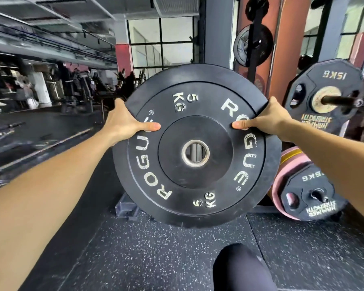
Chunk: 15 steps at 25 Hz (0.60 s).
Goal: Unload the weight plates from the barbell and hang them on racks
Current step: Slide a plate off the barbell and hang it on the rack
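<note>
A black 5 kg bumper plate [195,177] with white lettering hangs upright in the air in front of me, its steel centre hole unfilled. My left hand [122,122] grips its left rim, thumb on the face and fingers hidden behind. My right hand [267,120] grips the right rim the same way. To the right, a black 15 kg plate [315,114] sits on a horizontal rack peg [338,100]. Lower right, another 15 kg plate [309,198] hangs in front of a pink plate [280,177].
A grey rack upright [219,32] stands behind the held plate, its foot [124,204] on the speckled rubber floor. More black plates [253,45] hang higher up. A barbell [42,150] lies on the floor at left. My dark-clad knee [242,269] is below.
</note>
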### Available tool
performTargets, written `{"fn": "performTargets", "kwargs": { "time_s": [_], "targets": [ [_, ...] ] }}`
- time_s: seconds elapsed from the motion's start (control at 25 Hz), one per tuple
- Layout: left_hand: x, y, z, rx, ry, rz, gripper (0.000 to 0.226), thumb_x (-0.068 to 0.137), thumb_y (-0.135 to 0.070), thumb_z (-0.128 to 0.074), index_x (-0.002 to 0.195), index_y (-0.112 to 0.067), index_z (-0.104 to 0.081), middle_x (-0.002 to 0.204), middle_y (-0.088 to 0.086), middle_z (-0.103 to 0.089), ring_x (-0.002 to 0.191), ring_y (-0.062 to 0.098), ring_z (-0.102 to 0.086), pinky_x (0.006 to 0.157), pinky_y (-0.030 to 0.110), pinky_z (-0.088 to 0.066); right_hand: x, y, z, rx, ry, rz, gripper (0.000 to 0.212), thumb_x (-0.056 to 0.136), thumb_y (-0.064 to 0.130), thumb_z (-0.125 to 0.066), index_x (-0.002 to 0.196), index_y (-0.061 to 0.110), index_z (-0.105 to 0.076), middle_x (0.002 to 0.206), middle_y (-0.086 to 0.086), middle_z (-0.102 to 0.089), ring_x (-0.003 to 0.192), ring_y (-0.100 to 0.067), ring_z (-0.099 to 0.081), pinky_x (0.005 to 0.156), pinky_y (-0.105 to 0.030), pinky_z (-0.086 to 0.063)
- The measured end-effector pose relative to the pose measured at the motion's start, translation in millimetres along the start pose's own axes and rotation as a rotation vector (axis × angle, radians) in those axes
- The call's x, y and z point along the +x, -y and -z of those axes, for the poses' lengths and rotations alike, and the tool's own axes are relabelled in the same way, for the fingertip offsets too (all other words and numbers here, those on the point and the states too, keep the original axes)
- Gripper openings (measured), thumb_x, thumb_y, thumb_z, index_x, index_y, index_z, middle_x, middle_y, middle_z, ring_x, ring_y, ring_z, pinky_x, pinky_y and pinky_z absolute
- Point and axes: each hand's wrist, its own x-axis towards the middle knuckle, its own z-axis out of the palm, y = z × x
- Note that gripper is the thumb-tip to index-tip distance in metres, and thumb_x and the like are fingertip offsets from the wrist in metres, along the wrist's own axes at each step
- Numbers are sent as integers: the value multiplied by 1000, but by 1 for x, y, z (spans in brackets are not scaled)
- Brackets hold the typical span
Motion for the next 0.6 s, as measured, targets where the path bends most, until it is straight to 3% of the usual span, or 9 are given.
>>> {"fn": "performTargets", "kwargs": {
  "time_s": [0.24, 0.44, 0.6],
  "targets": [
    [7, 28, -42, 11, 54, 38, 106, 40, -62, -92, 117, -15, -36, 126, 3, -54, 117, 27, -53, 91, 41, -48, 11, -36, -21, -44, 29, -45, 93, 44, 42, -96, 116, 19, -41, 114, 2, -50, 102, -17, -48, 84, -31, -42],
    [17, 43, -67, -8, 79, 45, 103, 45, -57, -93, 119, -14, -36, 124, 1, -54, 118, 25, -52, 83, 35, -43, 29, -64, -42, -39, 20, -65, 105, 34, 47, -97, 119, 20, -41, 120, 4, -54, 112, -18, -55, 95, -35, -48],
    [16, 63, -78, -33, 104, 66, 99, 43, -58, -94, 113, -15, -38, 119, 0, -57, 108, 22, -54, 81, 34, -44, 29, -78, -57, -63, 54, -82, 100, 40, 46, -96, 119, 18, -42, 120, 2, -55, 106, -18, -53, 85, -30, -43]
  ]
}}
